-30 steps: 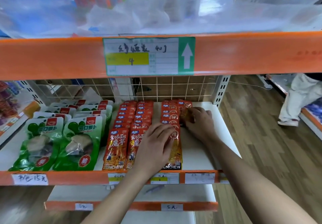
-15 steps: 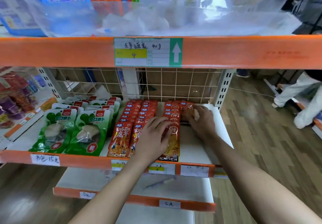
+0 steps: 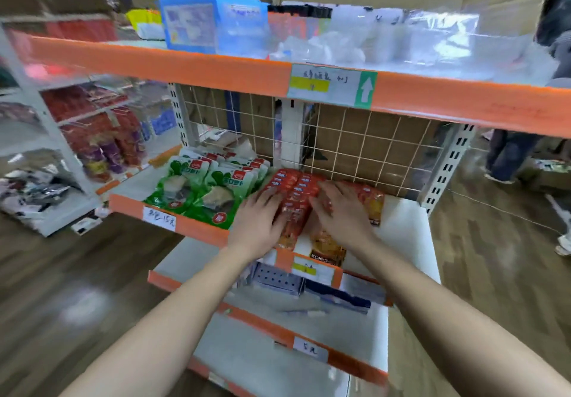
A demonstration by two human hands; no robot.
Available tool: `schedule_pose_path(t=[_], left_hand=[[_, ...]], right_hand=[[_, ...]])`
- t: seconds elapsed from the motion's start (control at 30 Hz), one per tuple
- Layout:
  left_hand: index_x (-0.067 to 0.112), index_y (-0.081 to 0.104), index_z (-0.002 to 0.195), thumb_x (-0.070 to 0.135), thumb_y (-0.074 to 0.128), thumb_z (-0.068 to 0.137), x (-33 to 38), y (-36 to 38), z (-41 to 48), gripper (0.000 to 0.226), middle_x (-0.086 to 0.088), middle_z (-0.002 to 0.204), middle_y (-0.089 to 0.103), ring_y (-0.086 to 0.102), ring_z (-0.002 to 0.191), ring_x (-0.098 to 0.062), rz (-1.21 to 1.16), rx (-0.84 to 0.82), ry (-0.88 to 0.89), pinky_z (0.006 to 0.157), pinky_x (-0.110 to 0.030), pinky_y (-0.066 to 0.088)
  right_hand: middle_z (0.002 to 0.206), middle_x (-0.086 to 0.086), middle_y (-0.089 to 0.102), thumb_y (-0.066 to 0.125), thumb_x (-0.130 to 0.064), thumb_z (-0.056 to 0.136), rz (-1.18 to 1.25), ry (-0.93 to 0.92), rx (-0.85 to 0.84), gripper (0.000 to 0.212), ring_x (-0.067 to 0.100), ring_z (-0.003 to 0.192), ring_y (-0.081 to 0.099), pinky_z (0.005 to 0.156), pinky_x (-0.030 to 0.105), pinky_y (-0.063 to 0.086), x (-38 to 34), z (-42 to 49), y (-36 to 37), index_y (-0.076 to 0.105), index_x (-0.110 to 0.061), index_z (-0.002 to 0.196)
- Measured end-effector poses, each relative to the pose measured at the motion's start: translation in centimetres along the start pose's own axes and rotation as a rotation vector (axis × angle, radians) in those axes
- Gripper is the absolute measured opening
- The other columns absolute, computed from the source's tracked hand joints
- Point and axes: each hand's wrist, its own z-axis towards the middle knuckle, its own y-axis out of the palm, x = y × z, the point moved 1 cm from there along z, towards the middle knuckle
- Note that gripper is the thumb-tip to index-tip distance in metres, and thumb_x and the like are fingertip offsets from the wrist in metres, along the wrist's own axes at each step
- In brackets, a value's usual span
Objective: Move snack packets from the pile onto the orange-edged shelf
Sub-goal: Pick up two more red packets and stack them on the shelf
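Rows of red-orange snack packets (image 3: 296,189) lie overlapped on the white shelf with an orange front edge (image 3: 197,225). My left hand (image 3: 258,220) rests flat on the left rows, fingers straight. My right hand (image 3: 340,211) lies with spread fingers over the right row, whose front packet (image 3: 327,250) sticks out below the palm. Another red packet (image 3: 372,203) shows to the right of my right hand. The view is blurred, so I cannot tell whether a finger pinches a packet.
Green packets (image 3: 200,193) fill the shelf's left part. A wire grid (image 3: 355,149) backs the shelf. An upper orange-edged shelf (image 3: 216,71) carries clear bags and a blue pack. Lower shelves hold boxes. A second rack stands at left; a person's legs (image 3: 506,155) at right.
The camera has swung left and tilted. My left hand has shifted left onto the left rows. My right hand has moved left and forward, off the back corner, onto the right row.
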Motion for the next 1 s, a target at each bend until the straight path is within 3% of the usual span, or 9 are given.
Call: schedule_pose_path(t=[0.27, 0.5, 0.67, 0.83, 1.0], left_hand=[[0.018, 0.051, 0.142, 0.052, 0.036, 0.1, -10.9, -5.8, -5.2, 0.056, -0.006, 0.148, 0.049, 0.044, 0.135, -0.03, 0.165, 0.045, -0.221, 0.111, -0.044, 0.037], [0.02, 0.047, 0.146, 0.049, 0.038, 0.101, -21.5, -11.0, -10.8, 0.054, -0.002, 0.154, 0.043, 0.039, 0.139, -0.025, 0.232, 0.081, -0.365, 0.114, -0.043, 0.031], [0.027, 0.038, 0.152, 0.053, 0.035, 0.103, -30.1, -14.5, -14.6, 0.056, 0.004, 0.162, 0.031, 0.028, 0.147, -0.022, 0.247, 0.068, -0.515, 0.12, -0.043, 0.022], [0.029, 0.038, 0.152, 0.057, 0.032, 0.1, -37.6, -17.5, -18.2, 0.059, 0.005, 0.16, 0.033, 0.03, 0.145, -0.022, 0.281, 0.052, -0.614, 0.119, -0.045, 0.027], [0.03, 0.037, 0.152, 0.058, 0.034, 0.099, -43.2, -18.9, -20.3, 0.059, 0.006, 0.161, 0.032, 0.029, 0.145, -0.023, 0.267, 0.018, -0.694, 0.119, -0.043, 0.025]], right_hand=[[0.157, 0.006, 0.036, 0.041, -0.049, 0.103, -0.049, -0.319, -0.172, 0.059, 0.028, 0.146, 0.028, 0.119, 0.04, 0.025, -11.1, 3.4, 7.1, 0.037, -0.017, 0.152], [0.147, 0.012, 0.049, 0.049, -0.043, 0.101, -0.031, -0.57, -0.204, 0.053, 0.031, 0.138, 0.039, 0.117, 0.039, 0.026, -23.4, 5.8, 15.6, 0.049, -0.011, 0.144], [0.152, 0.011, 0.045, 0.044, -0.05, 0.102, -0.025, -0.628, -0.25, 0.058, 0.032, 0.143, 0.033, 0.12, 0.042, 0.023, -31.5, 7.7, 22.6, 0.044, -0.015, 0.148], [0.158, 0.003, 0.037, 0.04, -0.056, 0.101, -0.007, -0.658, -0.304, 0.062, 0.023, 0.15, 0.022, 0.121, 0.038, 0.02, -38.5, 8.5, 28.4, 0.037, -0.022, 0.153], [0.158, 0.002, 0.037, 0.037, -0.057, 0.102, -0.004, -0.717, -0.378, 0.061, 0.023, 0.15, 0.023, 0.124, 0.041, 0.019, -44.0, 9.5, 33.3, 0.037, -0.022, 0.153]])
